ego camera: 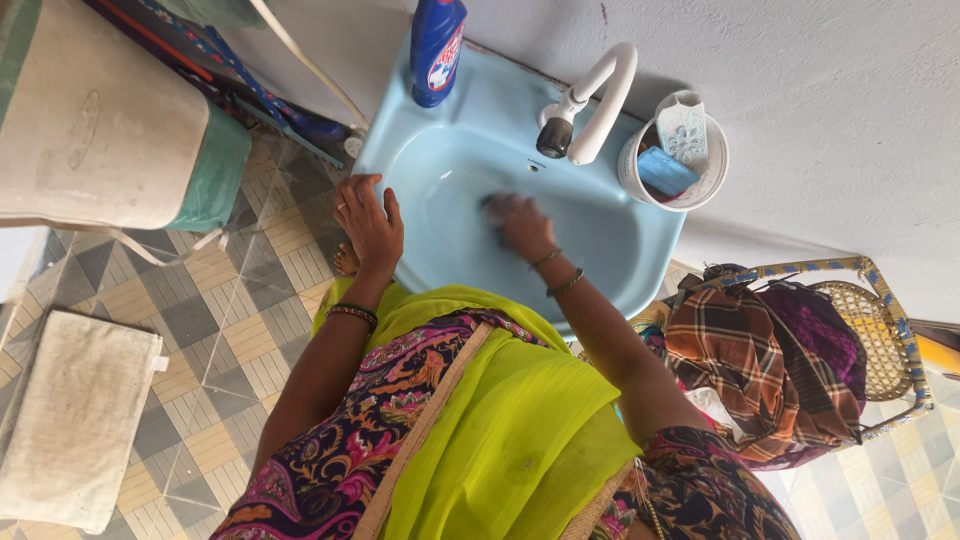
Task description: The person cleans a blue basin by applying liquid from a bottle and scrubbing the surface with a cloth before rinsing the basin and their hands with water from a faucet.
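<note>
A light blue wash basin [460, 110] is fixed to a white wall. My right hand [522, 226] is down inside the bowl, pressed on a dark scrub pad [494, 207]; both are blurred by motion. My left hand [368, 222] rests on the basin's left rim with its fingers spread and nothing in it. A white tap [598, 98] curves over the bowl just beyond my right hand. Bangles sit on both wrists, and a lime green and patterned garment fills the lower view.
A blue bottle [437, 48] stands on the basin's back left corner. A white cup [672, 160] with small blue and white items sits on the right corner. A cane chair [880, 340] piled with clothes stands at the right. A white covered appliance [95, 120] and a mat [75, 415] sit left on the tiled floor.
</note>
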